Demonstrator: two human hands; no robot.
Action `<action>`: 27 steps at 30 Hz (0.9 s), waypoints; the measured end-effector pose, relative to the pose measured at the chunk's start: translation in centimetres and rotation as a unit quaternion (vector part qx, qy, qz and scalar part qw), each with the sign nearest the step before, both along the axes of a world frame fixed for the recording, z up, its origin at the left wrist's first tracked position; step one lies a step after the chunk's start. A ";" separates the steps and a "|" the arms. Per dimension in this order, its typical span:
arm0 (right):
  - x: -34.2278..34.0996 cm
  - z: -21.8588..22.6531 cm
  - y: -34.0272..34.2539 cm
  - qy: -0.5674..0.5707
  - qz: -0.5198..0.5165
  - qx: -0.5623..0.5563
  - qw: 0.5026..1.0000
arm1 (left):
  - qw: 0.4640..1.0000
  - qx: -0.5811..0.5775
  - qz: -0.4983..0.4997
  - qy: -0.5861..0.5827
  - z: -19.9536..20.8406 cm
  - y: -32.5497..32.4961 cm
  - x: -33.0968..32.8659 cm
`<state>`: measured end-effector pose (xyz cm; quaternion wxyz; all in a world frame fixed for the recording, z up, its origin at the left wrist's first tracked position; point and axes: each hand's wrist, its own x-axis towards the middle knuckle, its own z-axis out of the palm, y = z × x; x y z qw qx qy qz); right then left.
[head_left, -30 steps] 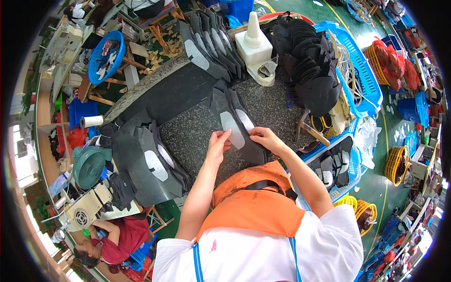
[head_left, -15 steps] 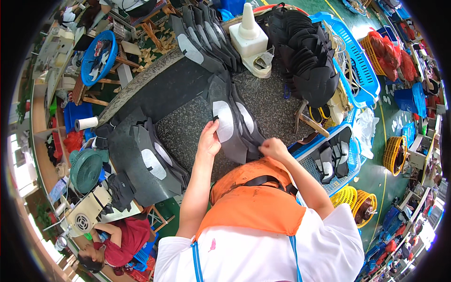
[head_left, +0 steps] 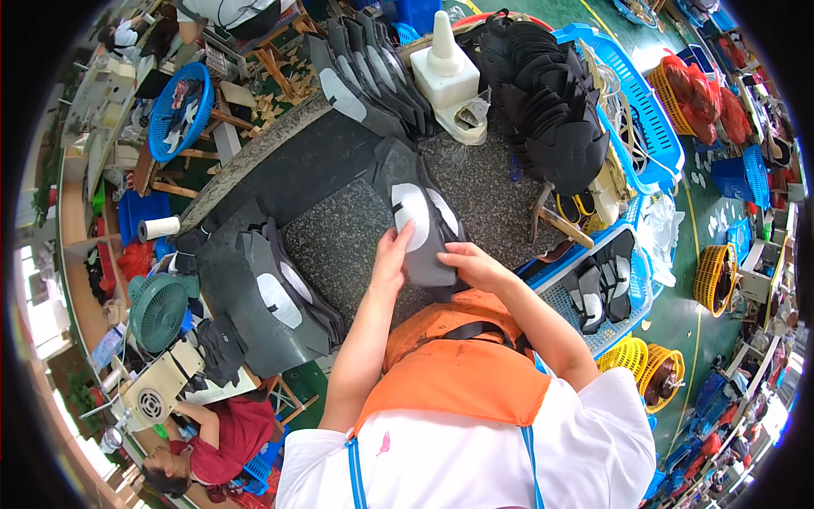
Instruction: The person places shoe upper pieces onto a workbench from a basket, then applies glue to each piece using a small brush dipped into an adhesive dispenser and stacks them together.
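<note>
— What do the two hands have hold of?

— A dark grey, flat, shaped piece (head_left: 421,242) with a white oval patch on it. The left hand (head_left: 392,254) lies along its left edge, fingers stretched up flat against it. The right hand (head_left: 475,265) pinches its lower right corner, fingers closed on the material.

— So both have a grip on it?

— The right one clearly does; its fingers are folded round the edge. The left hand is open and pressed to the piece; whether the thumb clamps it from behind, I cannot tell.

— Where does the piece sit?

— At the near edge of the table (head_left: 339,246), which has a speckled grey top, right in front of the person's orange apron (head_left: 462,365). It is the nearest of a row of like pieces (head_left: 398,174) running from there toward the table's far edge.

— What else is on the table?

— A stack of similar grey pieces with white patches (head_left: 271,293) at the left edge, well apart from the hands. Another fanned row (head_left: 365,76) at the far edge. Just beside that, a white bottle with a cone nozzle (head_left: 445,64). At the far right corner, a heap of black curved parts (head_left: 551,110).

— And off the table?

— A blue crate (head_left: 644,127) to the right, and a green fan (head_left: 157,310) to the left.
</note>
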<state>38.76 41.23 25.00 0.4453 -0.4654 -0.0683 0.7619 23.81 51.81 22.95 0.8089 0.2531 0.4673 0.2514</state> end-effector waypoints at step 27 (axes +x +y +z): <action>15.2 0.1 15.7 -0.810 0.079 0.322 0.483 | 0.950 -0.234 0.088 -0.185 0.7 -1.7 -2.9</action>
